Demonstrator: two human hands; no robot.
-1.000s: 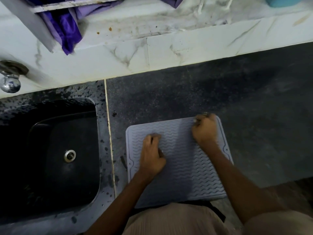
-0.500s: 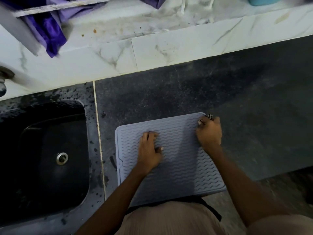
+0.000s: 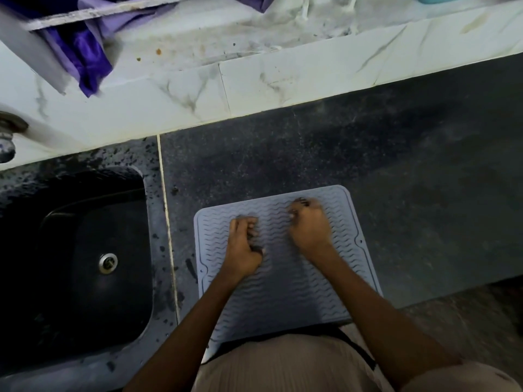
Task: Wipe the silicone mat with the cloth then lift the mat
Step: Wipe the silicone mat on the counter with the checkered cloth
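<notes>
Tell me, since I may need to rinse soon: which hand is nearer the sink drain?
Left. The left hand rests on the mat's left half, the side facing the sink drain; the right hand is on the mat's farther, right part.

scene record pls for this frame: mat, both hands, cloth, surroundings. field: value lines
mat: grey ribbed silicone mat, flat on dark counter, near edge by the person
left hand: rests on mat, fingers curled
right hand: on mat, blurred, fingers curled round a small dark bit
cloth: barely visible at right fingertips, cannot confirm
sink: dark, left of mat
backsplash: white marble ledge, purple fabric above
</notes>
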